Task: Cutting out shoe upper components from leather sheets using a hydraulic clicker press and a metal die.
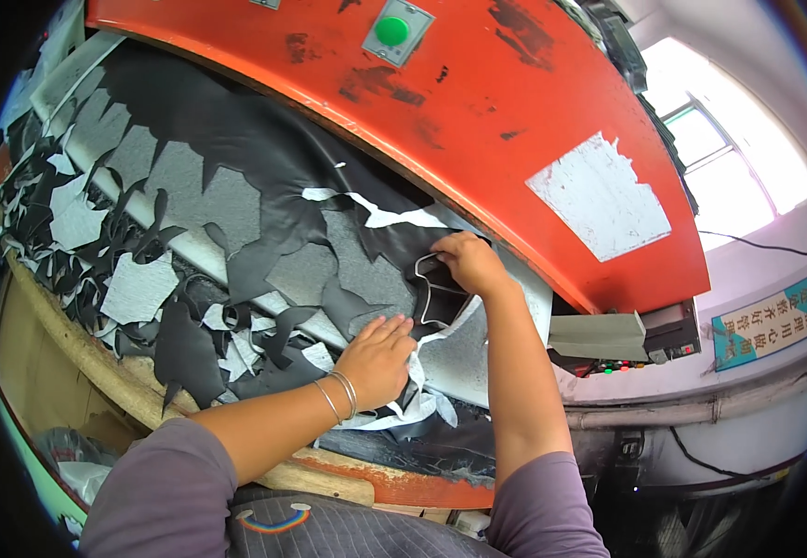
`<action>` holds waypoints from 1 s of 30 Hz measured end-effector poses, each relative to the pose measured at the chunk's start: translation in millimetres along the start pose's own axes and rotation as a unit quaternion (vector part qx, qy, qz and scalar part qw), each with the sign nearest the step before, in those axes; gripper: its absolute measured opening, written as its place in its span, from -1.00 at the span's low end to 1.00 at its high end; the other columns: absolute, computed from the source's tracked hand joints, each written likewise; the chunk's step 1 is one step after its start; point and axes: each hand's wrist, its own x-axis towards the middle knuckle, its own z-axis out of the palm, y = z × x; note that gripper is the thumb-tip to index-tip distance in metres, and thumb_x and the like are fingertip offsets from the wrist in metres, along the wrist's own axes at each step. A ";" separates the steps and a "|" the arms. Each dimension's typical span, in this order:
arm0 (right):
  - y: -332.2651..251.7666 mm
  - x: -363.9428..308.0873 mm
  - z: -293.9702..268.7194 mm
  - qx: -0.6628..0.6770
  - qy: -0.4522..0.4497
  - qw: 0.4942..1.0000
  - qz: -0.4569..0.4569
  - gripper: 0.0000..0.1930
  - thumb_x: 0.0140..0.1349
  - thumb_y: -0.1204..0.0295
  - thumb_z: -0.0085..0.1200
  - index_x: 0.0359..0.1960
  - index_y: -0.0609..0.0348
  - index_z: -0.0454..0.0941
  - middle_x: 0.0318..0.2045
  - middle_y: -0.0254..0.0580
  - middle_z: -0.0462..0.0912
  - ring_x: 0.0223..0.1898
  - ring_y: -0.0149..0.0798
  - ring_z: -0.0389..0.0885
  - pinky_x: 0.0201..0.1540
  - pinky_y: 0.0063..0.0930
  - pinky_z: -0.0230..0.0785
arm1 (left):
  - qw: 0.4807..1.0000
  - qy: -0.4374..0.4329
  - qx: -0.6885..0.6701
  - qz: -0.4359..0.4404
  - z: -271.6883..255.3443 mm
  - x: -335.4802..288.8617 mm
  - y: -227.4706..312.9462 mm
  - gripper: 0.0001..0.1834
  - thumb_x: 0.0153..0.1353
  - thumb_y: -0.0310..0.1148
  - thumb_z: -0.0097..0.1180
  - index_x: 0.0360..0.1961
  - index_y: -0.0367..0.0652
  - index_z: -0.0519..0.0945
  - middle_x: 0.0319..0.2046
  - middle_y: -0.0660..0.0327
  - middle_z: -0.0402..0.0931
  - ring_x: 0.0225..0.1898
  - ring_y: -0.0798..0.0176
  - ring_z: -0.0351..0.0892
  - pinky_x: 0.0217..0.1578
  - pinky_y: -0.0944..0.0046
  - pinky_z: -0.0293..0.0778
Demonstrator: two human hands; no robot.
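A sheet of black leather (pixel 236 116) with a ragged, cut-out edge covers the grey work surface (pixel 366 265). My right hand (pixel 473 265) grips the upper rim of a thin-walled metal cutting die (pixel 445 302), with fingers curled over its edge. The die stands on the black material in front of me, and its lower side is partly hidden. My left hand (pixel 380 358) rests flat on the material just left of the die, fingers stretched out. Torn pale-backed scraps (pixel 413 405) hang beneath that wrist.
A red machine beam (pixel 487 112) with a green button (pixel 391 31) spans the far side, close above the leather. Many black and white offcuts (pixel 143 288) pile up at the left. A worn wooden edge (pixel 87 344) borders the table. A window (pixel 715 144) is at the right.
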 end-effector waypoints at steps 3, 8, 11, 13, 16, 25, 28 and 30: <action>2.5 -18.0 -4.7 -0.021 -0.012 0.998 0.052 -0.84 0.18 0.42 0.07 -0.25 0.12 0.64 -0.27 -0.09 0.66 -0.15 -0.01 0.57 -0.10 -0.20 0.42 | 0.999 0.017 -0.050 -0.013 -9.8 1.1 -5.7 -0.70 0.06 -0.39 0.12 -0.14 -0.21 0.47 0.12 -0.13 0.39 0.25 -0.14 0.26 0.29 -0.04 0.10; 12.4 -72.4 26.7 0.142 0.128 0.948 0.256 -0.80 0.21 0.37 0.06 -0.26 0.23 0.61 -0.32 0.06 0.64 -0.26 0.09 0.60 -0.15 -0.17 0.41 | 0.990 0.071 -0.111 -0.044 -36.0 3.6 -23.5 -0.77 0.07 -0.45 0.10 -0.21 -0.21 0.48 0.04 -0.08 0.46 0.21 -0.15 0.30 0.23 0.00 0.20; 1.0 -83.9 52.6 0.158 0.225 0.884 0.377 -0.77 0.21 0.37 0.03 -0.30 0.33 0.58 -0.35 0.19 0.62 -0.28 0.15 0.60 -0.18 -0.15 0.39 | 0.990 0.076 -0.112 -0.041 -27.4 11.0 -25.3 -0.81 0.06 -0.45 0.11 -0.26 -0.18 0.50 0.03 -0.06 0.48 0.19 -0.15 0.32 0.22 0.01 0.21; -19.5 -83.1 63.5 0.164 0.252 0.856 0.421 -0.77 0.20 0.38 0.02 -0.33 0.35 0.56 -0.38 0.21 0.61 -0.29 0.17 0.59 -0.18 -0.13 0.40 | 0.989 0.070 -0.122 -0.044 -20.6 15.8 -22.5 -0.81 0.06 -0.45 0.11 -0.26 -0.18 0.50 0.03 -0.06 0.48 0.19 -0.15 0.32 0.21 -0.01 0.21; -53.1 -80.5 65.1 0.113 0.296 0.865 0.389 -0.75 0.15 0.43 0.00 -0.22 0.39 0.50 -0.30 0.20 0.57 -0.23 0.17 0.56 -0.11 -0.10 0.38 | 0.992 0.050 -0.105 -0.041 -10.6 22.2 -16.9 -0.79 0.07 -0.41 0.12 -0.23 -0.17 0.50 0.04 -0.06 0.47 0.21 -0.13 0.31 0.24 -0.04 0.16; -78.9 -78.8 68.8 0.234 0.330 0.818 0.409 -0.53 0.15 0.51 -0.10 0.14 0.38 0.30 0.04 0.21 0.34 -0.31 0.02 0.59 -0.30 -0.27 0.51 | 0.998 0.001 -0.029 -0.058 -0.8 27.0 -4.8 -0.71 0.08 -0.32 0.12 -0.16 -0.17 0.48 0.16 -0.10 0.37 0.28 -0.06 0.23 0.32 -0.04 0.02; -84.1 -80.4 71.9 0.440 0.327 0.701 0.457 -0.55 0.19 0.50 -0.09 0.13 0.42 0.29 0.12 0.16 0.24 -0.43 -0.14 0.61 -0.50 -0.45 0.54 | 0.997 0.013 -0.047 -0.051 2.4 25.1 -6.7 -0.71 0.08 -0.34 0.13 -0.17 -0.19 0.47 0.16 -0.14 0.36 0.28 -0.10 0.22 0.32 -0.05 0.02; -80.6 -86.7 79.4 0.472 0.338 0.670 0.463 -0.55 0.20 0.49 -0.08 0.13 0.44 0.27 0.15 0.15 0.18 -0.49 -0.20 0.61 -0.58 -0.53 0.54 | 0.996 0.032 -0.065 -0.053 4.8 24.7 -5.4 -0.70 0.07 -0.34 0.12 -0.16 -0.20 0.46 0.15 -0.15 0.36 0.29 -0.10 0.21 0.33 -0.04 0.01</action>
